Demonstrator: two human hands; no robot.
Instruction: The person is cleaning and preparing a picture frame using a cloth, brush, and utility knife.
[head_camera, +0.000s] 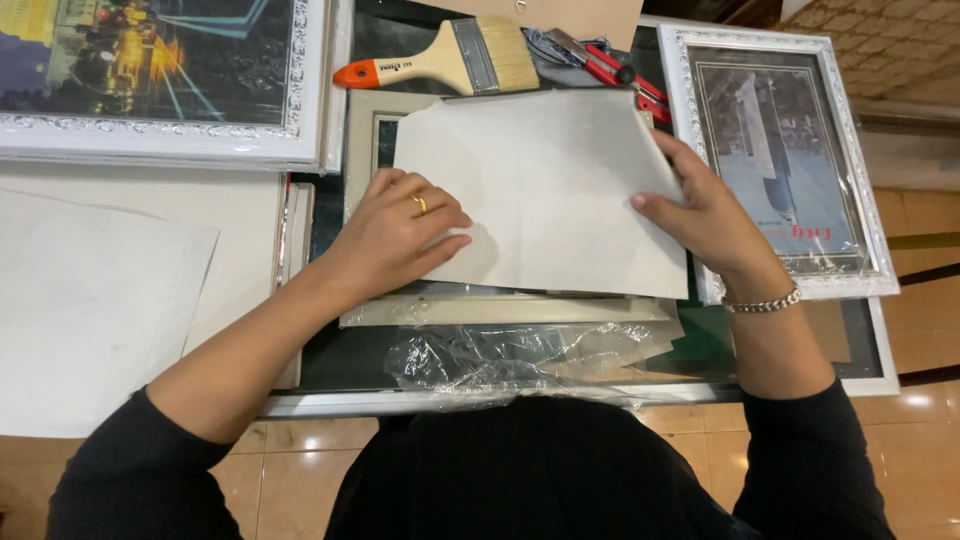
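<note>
Two hands on one paper sheet (545, 190): my left hand (400, 235) presses its 9 o'clock edge flat, my right hand (705, 215) pinches the 3 o'clock edge. Sheet covers the grey frame (505, 310). Step: aligning; next calls for squaring edges.

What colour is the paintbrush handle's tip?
Orange, on the paintbrush with a pale wooden handle; seen in the head view.

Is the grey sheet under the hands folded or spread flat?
Spread flat: the grey sheet lies open over the frame, one layer, both hands holding its edges.
</note>
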